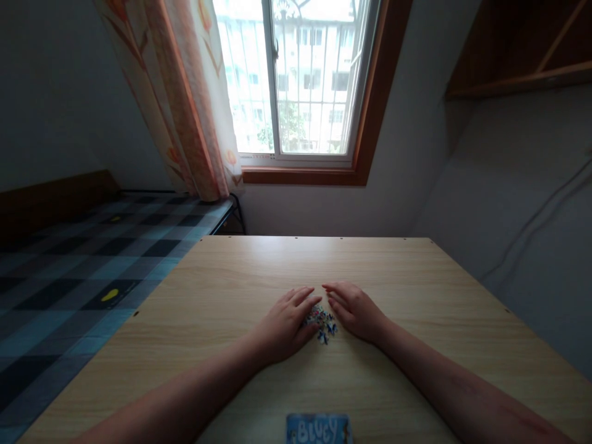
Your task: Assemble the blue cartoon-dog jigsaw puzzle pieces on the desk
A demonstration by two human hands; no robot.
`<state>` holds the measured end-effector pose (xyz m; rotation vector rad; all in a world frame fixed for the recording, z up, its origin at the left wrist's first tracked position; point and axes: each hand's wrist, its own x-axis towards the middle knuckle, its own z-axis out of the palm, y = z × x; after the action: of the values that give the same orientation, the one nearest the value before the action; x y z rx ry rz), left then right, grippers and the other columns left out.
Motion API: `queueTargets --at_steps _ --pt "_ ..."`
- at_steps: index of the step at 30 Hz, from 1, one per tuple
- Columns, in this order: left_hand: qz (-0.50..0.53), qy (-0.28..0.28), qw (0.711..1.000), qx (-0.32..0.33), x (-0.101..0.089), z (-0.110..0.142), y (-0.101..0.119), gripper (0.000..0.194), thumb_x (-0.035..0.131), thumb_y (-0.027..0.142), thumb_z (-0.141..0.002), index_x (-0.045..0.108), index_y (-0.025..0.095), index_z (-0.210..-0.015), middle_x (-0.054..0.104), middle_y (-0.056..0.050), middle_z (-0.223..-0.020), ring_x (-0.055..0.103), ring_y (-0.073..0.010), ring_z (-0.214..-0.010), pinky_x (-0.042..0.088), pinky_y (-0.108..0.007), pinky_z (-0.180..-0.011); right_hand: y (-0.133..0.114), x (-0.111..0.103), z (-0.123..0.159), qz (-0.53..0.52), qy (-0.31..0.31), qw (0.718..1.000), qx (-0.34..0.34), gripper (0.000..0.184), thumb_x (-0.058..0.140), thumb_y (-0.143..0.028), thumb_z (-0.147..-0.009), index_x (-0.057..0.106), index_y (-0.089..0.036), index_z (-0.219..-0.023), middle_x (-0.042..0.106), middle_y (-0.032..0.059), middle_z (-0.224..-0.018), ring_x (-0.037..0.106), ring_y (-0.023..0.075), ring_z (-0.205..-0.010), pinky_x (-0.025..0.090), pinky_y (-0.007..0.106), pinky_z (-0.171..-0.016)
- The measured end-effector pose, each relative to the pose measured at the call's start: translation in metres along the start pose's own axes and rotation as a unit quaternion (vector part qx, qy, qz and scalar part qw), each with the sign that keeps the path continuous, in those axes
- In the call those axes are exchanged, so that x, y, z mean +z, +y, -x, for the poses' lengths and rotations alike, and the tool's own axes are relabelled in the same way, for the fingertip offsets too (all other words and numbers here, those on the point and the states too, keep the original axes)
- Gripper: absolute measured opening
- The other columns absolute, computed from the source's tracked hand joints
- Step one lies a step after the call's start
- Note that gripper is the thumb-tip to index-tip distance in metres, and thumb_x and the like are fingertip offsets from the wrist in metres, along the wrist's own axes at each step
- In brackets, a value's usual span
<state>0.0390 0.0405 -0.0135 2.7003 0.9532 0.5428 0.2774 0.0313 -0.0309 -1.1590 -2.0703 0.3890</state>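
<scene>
A small heap of jigsaw puzzle pieces (322,320), multicoloured with blue and white bits, lies on the wooden table between my hands. My left hand (293,319) rests at the heap's left side, fingers spread and partly over the pieces, thumb at its near edge. On the other side, my right hand (352,310) lies palm down with its fingers stretched toward the left fingertips. Its inner edge is close to the pieces. Neither hand grips anything that I can see. Some pieces are hidden under the left fingers.
A blue box marked "BLUEY" (318,428) sits at the near side of the table (222,271), cut off by the frame. A bed with a checked cover (152,246) stands along the left. Beyond the table are a curtain (185,98) and a barred window (309,86).
</scene>
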Motion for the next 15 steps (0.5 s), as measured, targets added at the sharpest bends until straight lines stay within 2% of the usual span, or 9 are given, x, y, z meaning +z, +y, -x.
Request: queueTargets --at_steps 2,4,6,8,12,15 --pt "0.009 0.033 0.999 -0.034 -0.001 -0.001 -0.007 0.047 0.053 0.037 -0.095 0.053 0.021 -0.139 0.051 -0.013 -0.148 0.046 -0.0281 -0.137 0.038 -0.051 -0.115 -0.003 -0.002 0.001 -0.002 -0.030 0.999 -0.034 0.040 0.057 -0.027 -0.093 0.059 -0.022 -0.133 0.067 0.0128 -0.127 0.061 0.0269 -0.117 0.047 0.046 -0.102" --pt "0.020 0.064 0.995 -0.079 -0.003 -0.003 -0.015 0.043 0.046 0.038 -0.098 0.057 0.019 -0.135 0.054 -0.013 -0.145 0.048 -0.0272 -0.135 0.040 -0.050 -0.114 -0.008 -0.005 0.003 0.001 -0.076 0.994 -0.082 0.054 0.063 -0.034 -0.090 0.052 -0.023 -0.142 0.061 0.0146 -0.137 0.056 0.0289 -0.126 0.043 0.048 -0.107" --pt "0.031 0.089 0.988 -0.125 -0.005 -0.005 -0.024 0.043 0.041 0.039 -0.099 0.060 0.016 -0.131 0.057 -0.014 -0.141 0.049 -0.0273 -0.134 0.040 -0.050 -0.114 -0.014 -0.006 0.004 0.016 -0.120 0.986 -0.117 0.069 0.068 -0.039 -0.086 0.044 -0.023 -0.149 0.052 0.0160 -0.146 0.048 0.0317 -0.134 0.037 0.051 -0.112" --pt "0.043 0.109 0.980 -0.158 -0.005 -0.006 -0.031 0.046 0.038 0.040 -0.100 0.061 0.014 -0.129 0.059 -0.015 -0.139 0.050 -0.0273 -0.133 0.039 -0.050 -0.114 -0.020 -0.007 0.006 0.032 -0.154 0.979 -0.132 0.076 0.070 -0.042 -0.084 0.039 -0.024 -0.152 0.045 0.0164 -0.152 0.042 0.0337 -0.140 0.032 0.053 -0.115" --pt "0.052 0.131 0.975 -0.174 -0.002 -0.006 -0.037 0.047 0.036 0.042 -0.100 0.063 0.015 -0.127 0.061 -0.014 -0.137 0.051 -0.0266 -0.133 0.039 -0.050 -0.114 -0.026 -0.009 0.007 0.034 -0.187 0.973 -0.132 0.080 0.071 -0.044 -0.083 0.037 -0.028 -0.154 0.040 0.0147 -0.157 0.037 0.0338 -0.145 0.026 0.055 -0.119" --pt "0.031 0.125 0.977 -0.172 0.001 -0.005 -0.037 0.044 0.041 0.042 -0.099 0.062 0.016 -0.128 0.060 -0.013 -0.138 0.050 -0.0270 -0.132 0.037 -0.051 -0.115 -0.028 -0.011 0.006 0.035 -0.199 0.970 -0.133 0.080 0.073 -0.045 -0.082 0.038 -0.031 -0.153 0.037 0.0131 -0.159 0.034 0.0344 -0.146 0.024 0.056 -0.119"
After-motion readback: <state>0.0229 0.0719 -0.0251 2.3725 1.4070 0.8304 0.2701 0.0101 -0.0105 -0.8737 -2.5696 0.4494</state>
